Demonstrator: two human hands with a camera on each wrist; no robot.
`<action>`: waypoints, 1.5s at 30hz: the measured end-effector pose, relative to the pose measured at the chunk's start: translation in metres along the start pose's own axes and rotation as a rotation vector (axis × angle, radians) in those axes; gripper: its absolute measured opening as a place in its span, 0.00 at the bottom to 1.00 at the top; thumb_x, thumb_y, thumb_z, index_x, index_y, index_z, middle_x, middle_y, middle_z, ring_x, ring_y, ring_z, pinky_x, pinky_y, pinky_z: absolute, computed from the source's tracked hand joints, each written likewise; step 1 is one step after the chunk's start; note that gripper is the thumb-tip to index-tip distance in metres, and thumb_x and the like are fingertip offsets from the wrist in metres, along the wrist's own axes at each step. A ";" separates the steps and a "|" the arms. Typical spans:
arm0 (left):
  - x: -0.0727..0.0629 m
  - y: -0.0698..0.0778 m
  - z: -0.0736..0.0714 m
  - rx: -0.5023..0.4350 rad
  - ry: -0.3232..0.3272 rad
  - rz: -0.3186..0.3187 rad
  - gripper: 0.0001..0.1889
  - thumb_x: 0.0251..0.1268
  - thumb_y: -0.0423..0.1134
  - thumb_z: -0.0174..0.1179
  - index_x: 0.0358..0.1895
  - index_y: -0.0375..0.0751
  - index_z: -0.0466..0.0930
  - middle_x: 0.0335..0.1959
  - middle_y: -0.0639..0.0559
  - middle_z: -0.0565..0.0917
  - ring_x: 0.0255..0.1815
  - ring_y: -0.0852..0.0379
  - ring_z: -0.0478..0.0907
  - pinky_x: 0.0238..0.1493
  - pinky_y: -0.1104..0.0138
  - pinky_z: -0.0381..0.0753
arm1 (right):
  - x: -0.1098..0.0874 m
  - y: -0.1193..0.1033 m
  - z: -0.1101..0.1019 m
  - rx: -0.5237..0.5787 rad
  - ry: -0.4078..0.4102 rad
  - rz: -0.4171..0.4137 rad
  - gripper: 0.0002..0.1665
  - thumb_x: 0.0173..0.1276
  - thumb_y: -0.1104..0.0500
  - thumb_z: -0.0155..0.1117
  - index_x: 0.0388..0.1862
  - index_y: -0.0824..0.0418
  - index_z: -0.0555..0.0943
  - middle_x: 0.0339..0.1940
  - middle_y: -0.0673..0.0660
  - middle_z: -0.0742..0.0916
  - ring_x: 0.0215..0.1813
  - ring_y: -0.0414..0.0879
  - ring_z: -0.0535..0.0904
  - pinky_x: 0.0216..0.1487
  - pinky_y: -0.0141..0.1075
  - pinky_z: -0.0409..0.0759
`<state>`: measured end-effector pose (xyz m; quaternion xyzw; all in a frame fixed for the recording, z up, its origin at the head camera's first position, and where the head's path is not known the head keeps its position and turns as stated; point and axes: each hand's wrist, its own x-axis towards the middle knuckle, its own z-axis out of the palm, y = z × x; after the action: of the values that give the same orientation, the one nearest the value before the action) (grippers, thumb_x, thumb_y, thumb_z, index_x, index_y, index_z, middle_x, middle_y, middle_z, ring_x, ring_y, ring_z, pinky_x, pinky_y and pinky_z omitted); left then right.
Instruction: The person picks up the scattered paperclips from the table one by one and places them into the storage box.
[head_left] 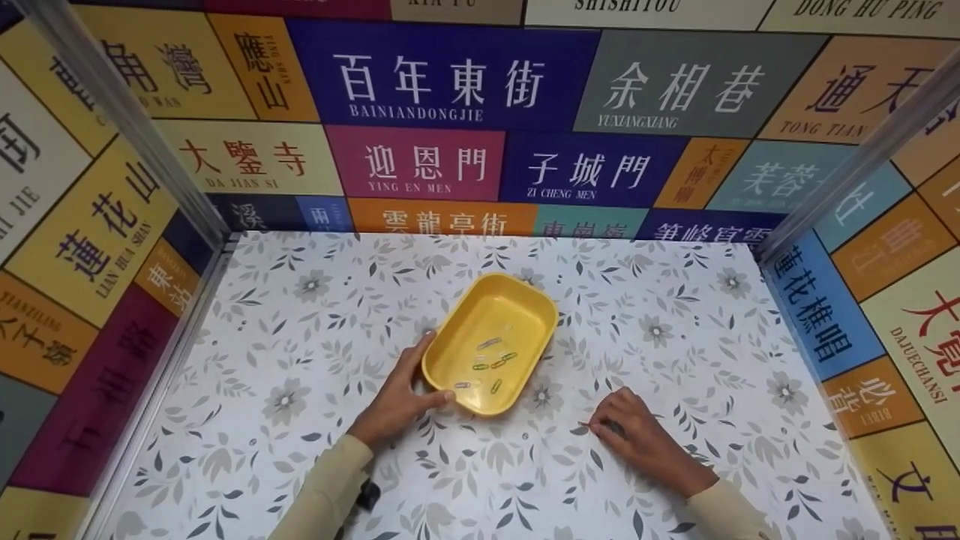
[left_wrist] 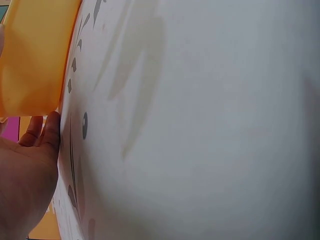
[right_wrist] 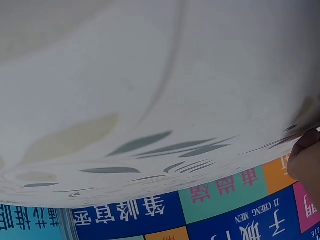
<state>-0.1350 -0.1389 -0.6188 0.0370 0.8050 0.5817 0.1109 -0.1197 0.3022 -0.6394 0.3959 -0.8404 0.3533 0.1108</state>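
A yellow plastic tray (head_left: pixel 491 300) lies at an angle on the patterned tabletop in the head view. Several coloured paper clips (head_left: pixel 496 386) lie scattered on its floor. My left hand (head_left: pixel 394 401) grips the tray's near left corner, thumb at the rim and fingers along the outer side. The left wrist view shows the fingers of that hand (left_wrist: pixel 30 170) against the tray's wall (left_wrist: pixel 35 60). To the right of the tray, my right hand (head_left: pixel 637 435) is low over the table, fingers curled. Its fingertips pinch a small thin reddish paper clip (head_left: pixel 584 424), mostly hidden.
A white tabletop (head_left: pixel 315 457) with grey leaves and flowers extends around both hands. Walls of coloured sign panels (head_left: pixel 442 82) stand behind and at both sides, with metal posts (head_left: pixel 124 112) at the corners. A dark strap-like object (head_left: pixel 367 495) shows at the left wrist.
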 end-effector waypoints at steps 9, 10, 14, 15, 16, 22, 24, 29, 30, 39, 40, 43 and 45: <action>0.000 -0.001 -0.001 -0.018 -0.001 0.054 0.58 0.63 0.47 0.82 0.92 0.61 0.53 0.79 0.50 0.69 0.85 0.49 0.63 0.88 0.50 0.51 | 0.004 -0.001 0.000 -0.019 0.007 0.033 0.15 0.67 0.72 0.78 0.40 0.52 0.85 0.40 0.43 0.85 0.45 0.40 0.72 0.50 0.35 0.68; 0.000 -0.001 -0.001 -0.020 0.000 0.055 0.58 0.63 0.47 0.82 0.92 0.61 0.53 0.79 0.49 0.69 0.85 0.48 0.63 0.88 0.50 0.50 | 0.004 -0.001 0.001 -0.012 0.009 0.046 0.15 0.67 0.72 0.78 0.40 0.53 0.85 0.39 0.43 0.85 0.44 0.40 0.72 0.50 0.34 0.68; 0.000 -0.002 -0.001 -0.024 0.002 0.056 0.58 0.62 0.48 0.82 0.91 0.61 0.54 0.80 0.49 0.69 0.86 0.48 0.63 0.89 0.49 0.49 | 0.008 -0.002 0.001 0.006 0.022 0.076 0.13 0.68 0.71 0.78 0.38 0.54 0.85 0.38 0.45 0.85 0.44 0.40 0.73 0.48 0.33 0.70; 0.000 -0.002 -0.001 -0.023 0.003 0.056 0.58 0.62 0.48 0.82 0.91 0.61 0.54 0.80 0.49 0.69 0.86 0.48 0.62 0.89 0.49 0.49 | 0.008 -0.002 0.001 0.012 0.023 0.086 0.13 0.68 0.71 0.77 0.38 0.54 0.85 0.38 0.45 0.85 0.44 0.40 0.73 0.48 0.32 0.70; 0.000 -0.001 -0.001 -0.021 0.004 0.055 0.58 0.62 0.48 0.82 0.91 0.61 0.54 0.81 0.49 0.69 0.86 0.48 0.62 0.89 0.49 0.49 | 0.009 -0.003 0.000 0.016 0.025 0.086 0.13 0.68 0.71 0.77 0.38 0.54 0.85 0.38 0.45 0.85 0.44 0.40 0.73 0.48 0.32 0.70; 0.001 0.000 -0.001 0.002 0.009 0.053 0.58 0.62 0.49 0.82 0.92 0.59 0.53 0.81 0.49 0.68 0.86 0.47 0.62 0.89 0.47 0.50 | 0.015 -0.006 -0.001 0.028 0.033 0.095 0.14 0.68 0.71 0.77 0.37 0.53 0.85 0.38 0.45 0.85 0.45 0.41 0.73 0.48 0.32 0.71; 0.001 0.000 -0.001 0.002 0.010 0.047 0.59 0.62 0.49 0.82 0.92 0.60 0.53 0.81 0.49 0.69 0.86 0.47 0.62 0.89 0.47 0.50 | 0.017 -0.007 -0.002 0.037 0.029 0.112 0.13 0.69 0.71 0.77 0.37 0.53 0.85 0.38 0.45 0.85 0.45 0.41 0.73 0.48 0.31 0.71; 0.002 0.000 -0.001 0.004 0.004 0.041 0.59 0.62 0.50 0.82 0.92 0.60 0.53 0.82 0.50 0.68 0.86 0.47 0.62 0.89 0.48 0.50 | 0.022 -0.010 -0.003 0.040 0.022 0.129 0.13 0.70 0.70 0.77 0.36 0.52 0.85 0.37 0.44 0.84 0.44 0.41 0.72 0.46 0.31 0.70; 0.002 0.001 -0.001 0.002 0.001 0.044 0.59 0.62 0.50 0.82 0.92 0.60 0.53 0.81 0.50 0.68 0.86 0.47 0.62 0.89 0.48 0.50 | 0.023 -0.010 -0.004 0.033 0.022 0.125 0.13 0.69 0.70 0.78 0.36 0.52 0.85 0.37 0.44 0.84 0.44 0.40 0.72 0.46 0.31 0.70; 0.000 0.000 0.001 -0.024 0.002 0.035 0.58 0.62 0.49 0.82 0.91 0.62 0.54 0.80 0.50 0.68 0.85 0.47 0.64 0.89 0.49 0.50 | 0.036 -0.017 -0.003 0.021 0.027 0.034 0.14 0.63 0.72 0.80 0.37 0.57 0.85 0.36 0.46 0.85 0.43 0.42 0.72 0.47 0.33 0.70; 0.000 -0.001 0.001 -0.026 0.005 0.030 0.58 0.61 0.49 0.83 0.91 0.63 0.54 0.80 0.50 0.68 0.86 0.47 0.63 0.89 0.48 0.50 | 0.037 -0.018 -0.003 0.021 0.031 0.018 0.14 0.63 0.73 0.80 0.36 0.57 0.85 0.36 0.46 0.85 0.43 0.43 0.73 0.47 0.33 0.71; -0.001 -0.001 0.002 -0.021 0.010 0.018 0.59 0.61 0.50 0.83 0.91 0.64 0.54 0.81 0.51 0.68 0.86 0.47 0.62 0.89 0.47 0.49 | 0.043 -0.022 -0.004 0.016 0.037 -0.014 0.15 0.62 0.74 0.79 0.35 0.57 0.84 0.36 0.47 0.85 0.43 0.44 0.74 0.47 0.34 0.72; 0.000 0.000 0.002 -0.015 0.012 0.014 0.59 0.60 0.50 0.83 0.91 0.64 0.53 0.81 0.51 0.68 0.86 0.47 0.62 0.89 0.47 0.48 | 0.046 -0.025 -0.005 0.006 0.033 -0.019 0.15 0.63 0.74 0.78 0.35 0.56 0.84 0.36 0.47 0.85 0.43 0.44 0.74 0.47 0.34 0.72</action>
<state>-0.1342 -0.1377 -0.6196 0.0385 0.8010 0.5886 0.1023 -0.1325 0.2673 -0.6021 0.3981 -0.8336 0.3613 0.1268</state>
